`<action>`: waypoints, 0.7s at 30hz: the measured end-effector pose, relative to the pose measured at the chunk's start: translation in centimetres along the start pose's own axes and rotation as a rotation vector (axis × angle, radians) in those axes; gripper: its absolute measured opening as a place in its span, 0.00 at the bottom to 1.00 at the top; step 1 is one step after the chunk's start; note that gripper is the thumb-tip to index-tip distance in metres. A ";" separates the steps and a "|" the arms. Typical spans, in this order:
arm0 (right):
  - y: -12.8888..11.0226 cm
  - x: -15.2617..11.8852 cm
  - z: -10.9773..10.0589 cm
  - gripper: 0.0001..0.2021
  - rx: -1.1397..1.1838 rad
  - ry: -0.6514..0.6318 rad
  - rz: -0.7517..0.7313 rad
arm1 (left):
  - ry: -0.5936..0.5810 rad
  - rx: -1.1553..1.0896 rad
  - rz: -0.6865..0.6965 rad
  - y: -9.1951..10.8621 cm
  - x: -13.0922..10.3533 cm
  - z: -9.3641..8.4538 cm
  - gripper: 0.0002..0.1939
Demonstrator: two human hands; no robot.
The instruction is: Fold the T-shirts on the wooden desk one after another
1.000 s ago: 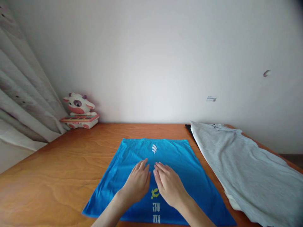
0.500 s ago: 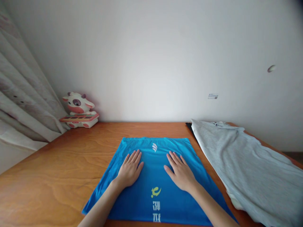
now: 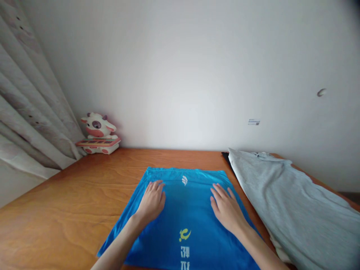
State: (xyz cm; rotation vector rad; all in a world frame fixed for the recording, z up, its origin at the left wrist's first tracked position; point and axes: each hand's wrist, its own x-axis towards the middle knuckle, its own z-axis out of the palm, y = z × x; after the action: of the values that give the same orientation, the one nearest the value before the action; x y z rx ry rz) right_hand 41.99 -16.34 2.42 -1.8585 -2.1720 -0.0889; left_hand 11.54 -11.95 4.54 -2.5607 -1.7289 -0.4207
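A blue cloth garment (image 3: 182, 210) lies spread flat on the wooden table, with a white emblem near its far edge and a yellow logo and white characters lower down. My left hand (image 3: 152, 200) rests palm down on its left part, fingers slightly bent and close together. Over the right part is my right hand (image 3: 226, 206), palm down, its fingers apart and a little curved. Neither hand holds anything. Whether the palms press on the cloth or hover just above it, I cannot tell.
A grey garment (image 3: 287, 198) lies loosely along the right side, with something black under its far corner. At the far left of the wooden table (image 3: 64, 202) stands a cow toy with a keyboard (image 3: 98, 133), beside a curtain (image 3: 33, 93). A white wall (image 3: 180, 75) borders the back.
My hands have moved apart, the right one outward to the right and the left one slightly left. Their fingers went from flat to somewhat bent. The view has tilted up a little.
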 end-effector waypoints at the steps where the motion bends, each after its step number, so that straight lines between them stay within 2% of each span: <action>1: -1.7 0.3 -0.5 0.23 0.079 0.001 -0.073 | -0.017 -0.061 0.072 1.5 0.2 -0.4 0.21; 4: -5.9 1.5 -0.8 0.22 0.217 -0.022 -0.199 | -0.099 -0.119 0.172 5.1 1.0 -0.2 0.18; 7: -8.0 2.8 0.4 0.20 0.240 -0.020 -0.191 | -0.094 -0.087 0.078 6.4 2.3 1.5 0.14; 10: -8.0 3.7 1.9 0.20 0.268 0.024 -0.149 | -0.041 -0.102 -0.039 6.3 3.6 3.0 0.14; 12: -7.7 4.1 2.5 0.20 0.280 0.033 -0.148 | -0.032 -0.093 -0.059 6.3 4.3 3.5 0.15; 17: -6.7 4.7 3.2 0.24 0.230 -0.030 -0.102 | -0.006 -0.079 0.000 6.8 4.4 4.0 0.16; 21: -5.9 4.8 3.5 0.27 0.199 -0.136 -0.104 | 0.051 -0.048 0.065 5.6 3.8 5.2 0.21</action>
State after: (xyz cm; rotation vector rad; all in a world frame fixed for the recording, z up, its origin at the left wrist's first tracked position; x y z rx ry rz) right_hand 34.97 -11.98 1.07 -1.6867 -2.2727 0.2313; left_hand 19.09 -9.80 1.11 -2.6053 -1.6344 -0.5265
